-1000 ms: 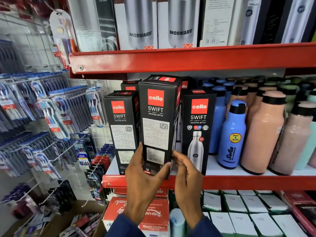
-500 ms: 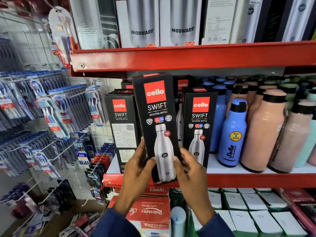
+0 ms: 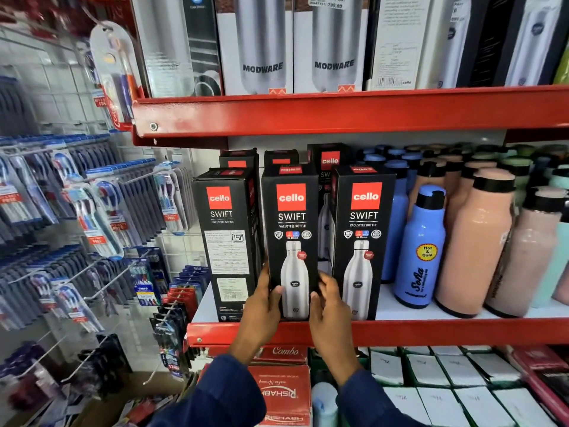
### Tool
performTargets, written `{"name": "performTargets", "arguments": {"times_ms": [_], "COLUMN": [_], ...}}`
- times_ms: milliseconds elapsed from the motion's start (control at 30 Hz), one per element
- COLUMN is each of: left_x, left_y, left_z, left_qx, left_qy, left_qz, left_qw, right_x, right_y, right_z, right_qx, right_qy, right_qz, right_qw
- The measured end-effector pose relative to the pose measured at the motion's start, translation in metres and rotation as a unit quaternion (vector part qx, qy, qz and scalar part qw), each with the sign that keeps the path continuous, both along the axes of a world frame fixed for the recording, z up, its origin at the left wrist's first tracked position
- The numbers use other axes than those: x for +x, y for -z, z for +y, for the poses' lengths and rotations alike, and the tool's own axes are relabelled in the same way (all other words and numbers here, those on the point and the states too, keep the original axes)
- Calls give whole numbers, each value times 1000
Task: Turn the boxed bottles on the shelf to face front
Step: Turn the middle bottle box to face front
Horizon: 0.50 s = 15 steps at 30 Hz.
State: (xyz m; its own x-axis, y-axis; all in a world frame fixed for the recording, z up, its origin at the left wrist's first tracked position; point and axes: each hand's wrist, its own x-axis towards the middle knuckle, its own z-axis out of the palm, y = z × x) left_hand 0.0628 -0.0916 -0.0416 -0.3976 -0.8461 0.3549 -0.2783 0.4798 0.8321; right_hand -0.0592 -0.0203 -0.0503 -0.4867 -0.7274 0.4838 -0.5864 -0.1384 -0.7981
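- Both hands were on the middle box (image 3: 291,238), which stood upright at the front edge of the shelf (image 3: 431,331) with its bottle picture and red logo facing out.
- The left hand (image 3: 261,309) had its grip closed on the box's lower left edge, thumb on the front panel; the right hand (image 3: 331,306) clasped the lower right edge, fingers curled round the side.
- That box stood between 2 others: the right box (image 3: 363,241) already showed its picture face, while the left box (image 3: 228,241) showed a panel of small print and labels instead.
- So, by my reading, 2 of the 3 front boxes faced forward and the left box was the one remaining.
- The key relation: the left box stood just beside the left hand, on its outer side, its long axis vertical. The left hand was clearly the nearer one; the right hand would have had to cross the middle box to reach it.
- A turn about that upright axis looked like the call, and the neighbours stood close, so a corner might have caught.
- More boxes stood behind the front row; their facing was mostly hidden.
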Motion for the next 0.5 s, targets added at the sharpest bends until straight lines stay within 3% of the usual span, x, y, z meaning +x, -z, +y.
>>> {"name": "performTargets", "arguments": {"times_ms": [333, 500], "left_x": [12, 56], "left_y": [6, 13], "left_z": [14, 38], "left_qx": [-15, -56], "left_qy": [-19, -105], "left_qz": [-65, -1], "left_qw": [998, 993], "right_x": [5, 30], "right_y": [13, 14], "right_z": [10, 31], "right_qx": [-6, -85], "right_qy": [27, 81], "right_qz": [-27, -58], "right_qw": [999, 991]}}
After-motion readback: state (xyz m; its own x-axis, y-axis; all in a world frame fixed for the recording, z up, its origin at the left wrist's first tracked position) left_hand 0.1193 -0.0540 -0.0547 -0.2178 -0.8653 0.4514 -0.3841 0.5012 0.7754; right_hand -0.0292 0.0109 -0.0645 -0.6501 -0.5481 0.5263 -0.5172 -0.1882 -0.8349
